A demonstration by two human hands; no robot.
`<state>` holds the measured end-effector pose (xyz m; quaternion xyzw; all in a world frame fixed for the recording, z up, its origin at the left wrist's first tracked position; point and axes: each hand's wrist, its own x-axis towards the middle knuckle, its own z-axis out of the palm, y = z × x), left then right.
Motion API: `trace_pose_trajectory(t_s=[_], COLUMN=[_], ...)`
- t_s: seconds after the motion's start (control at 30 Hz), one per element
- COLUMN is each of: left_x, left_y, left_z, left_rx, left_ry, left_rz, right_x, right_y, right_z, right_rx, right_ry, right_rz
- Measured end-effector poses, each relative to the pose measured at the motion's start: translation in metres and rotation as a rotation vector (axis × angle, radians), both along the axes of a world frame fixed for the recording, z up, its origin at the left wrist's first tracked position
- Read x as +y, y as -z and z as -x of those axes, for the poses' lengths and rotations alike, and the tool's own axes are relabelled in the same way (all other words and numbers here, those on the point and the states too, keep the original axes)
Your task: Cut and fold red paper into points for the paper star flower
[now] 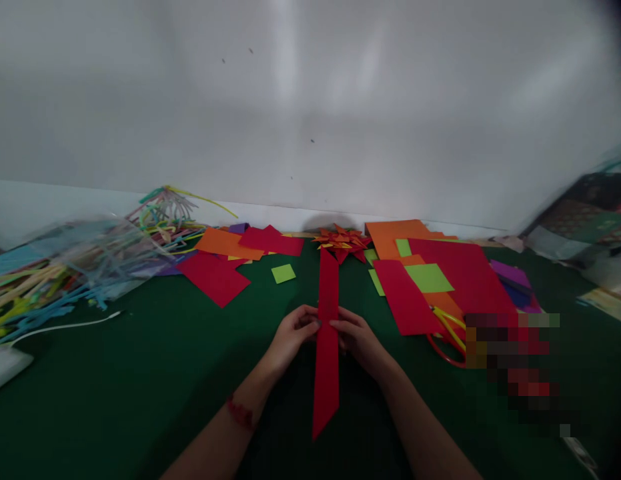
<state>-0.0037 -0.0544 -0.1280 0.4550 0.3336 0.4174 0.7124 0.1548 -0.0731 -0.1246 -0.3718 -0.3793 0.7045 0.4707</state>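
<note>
A long strip of red paper (327, 287) runs lengthwise in front of me, its near end cut or folded to a slant. My left hand (296, 331) pinches the strip's left edge near the middle, thumb on top. On the opposite edge, my right hand (359, 338) grips it the same way, its other fingers partly hidden underneath. Beyond the strip's far end sits a spiky red and orange paper flower (341, 241). A small lime-green paper square (283, 273) lies to the left of the strip.
Red paper sheets (215, 279) and orange ones (229, 243) lie left. More coloured sheets (465, 267) are spread right, with yellow-handled scissors or a similar tool (449, 327) beside them. Bundled pipe cleaners (50, 280) under clear plastic fill the far left. A white wall (310, 107) rises behind the green table (115, 387).
</note>
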Motion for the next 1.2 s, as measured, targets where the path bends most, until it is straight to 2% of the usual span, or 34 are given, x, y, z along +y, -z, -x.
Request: trace_pose_trajectory(t_s=[0.2, 0.63, 0.97, 1.2], left_x=[-0.004, -0.007, -0.005, -0.004], left_y=[-0.002, -0.008, -0.005, -0.004], left_z=[-0.003, 0.0, -0.003, -0.005], left_rx=[-0.035, -0.145, -0.073, -0.041], left_ry=[-0.002, -0.005, -0.101, -0.082], left_rz=[0.042, 0.103, 0.095, 0.077], right_x=[-0.001, -0.003, -0.005, -0.001], right_y=[0.0, -0.005, -0.009, -0.006], right_z=[-0.002, 0.0, 0.003, 0.002], right_rx=[0.057, 0.056, 0.03, 0.058], right_ry=[-0.058, -0.027, -0.024, 0.018], right_rz=[0.0, -0.013, 0.025, 0.009])
